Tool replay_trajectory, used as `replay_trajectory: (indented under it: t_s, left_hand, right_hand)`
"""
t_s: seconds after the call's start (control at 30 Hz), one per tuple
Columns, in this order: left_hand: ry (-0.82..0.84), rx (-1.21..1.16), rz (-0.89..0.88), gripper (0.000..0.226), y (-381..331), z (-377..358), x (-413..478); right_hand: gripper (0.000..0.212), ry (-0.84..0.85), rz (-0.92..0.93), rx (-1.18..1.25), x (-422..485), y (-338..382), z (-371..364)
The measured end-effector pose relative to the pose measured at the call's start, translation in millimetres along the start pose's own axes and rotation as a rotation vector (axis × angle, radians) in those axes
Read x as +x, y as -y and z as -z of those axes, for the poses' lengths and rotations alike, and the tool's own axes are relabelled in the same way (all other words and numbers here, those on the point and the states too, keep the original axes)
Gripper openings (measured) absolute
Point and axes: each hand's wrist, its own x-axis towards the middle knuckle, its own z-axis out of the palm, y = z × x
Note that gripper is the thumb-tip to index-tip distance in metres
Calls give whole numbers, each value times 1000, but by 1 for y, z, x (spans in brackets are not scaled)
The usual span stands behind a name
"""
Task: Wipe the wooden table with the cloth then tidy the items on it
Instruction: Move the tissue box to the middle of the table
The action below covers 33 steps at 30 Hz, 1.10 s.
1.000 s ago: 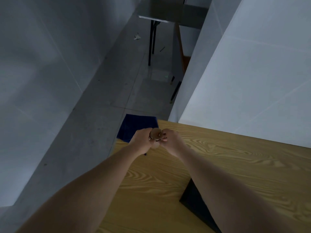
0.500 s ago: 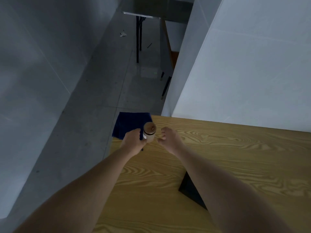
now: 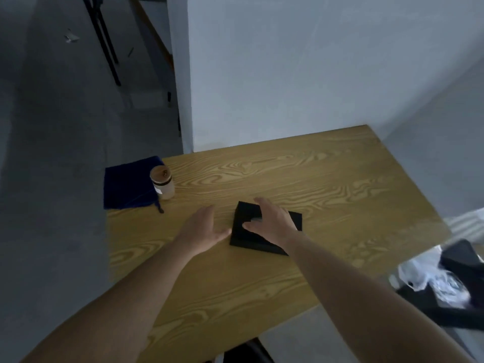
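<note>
A dark blue cloth (image 3: pixel 125 183) lies folded on the far left corner of the wooden table (image 3: pixel 327 184), hanging partly over the edge. A small jar with a wooden lid (image 3: pixel 162 183) stands upright beside the cloth, free of both hands. A flat black box (image 3: pixel 242 237) lies in the middle of the table. My right hand (image 3: pixel 269 222) is spread over the top of the box, fingers apart. My left hand (image 3: pixel 201 231) is open just left of the box, its fingertips at the box's left edge.
A white wall (image 3: pixel 314 74) runs along the table's far side. Grey floor lies to the left. Black metal legs of another table (image 3: pixel 104 45) stand far back. A dark chair with white plastic on it (image 3: pixel 442 281) sits at the right.
Both hands let go of the jar, which now stands by the cloth. They moved back to the black box. The view swung to the right.
</note>
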Motion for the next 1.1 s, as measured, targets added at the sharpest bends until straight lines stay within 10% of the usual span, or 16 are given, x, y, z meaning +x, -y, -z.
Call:
replay_trajectory:
  t_s: [0.53,1.1]
  left_hand:
    - [72,49,-25,94,-16,-64,33]
    - [-30,-237,-9,85,-27,-72,24]
  right_hand:
    - [129,27,-291,58,-41,-131,-31]
    - [97,39,-164,256,-21,-147,-29]
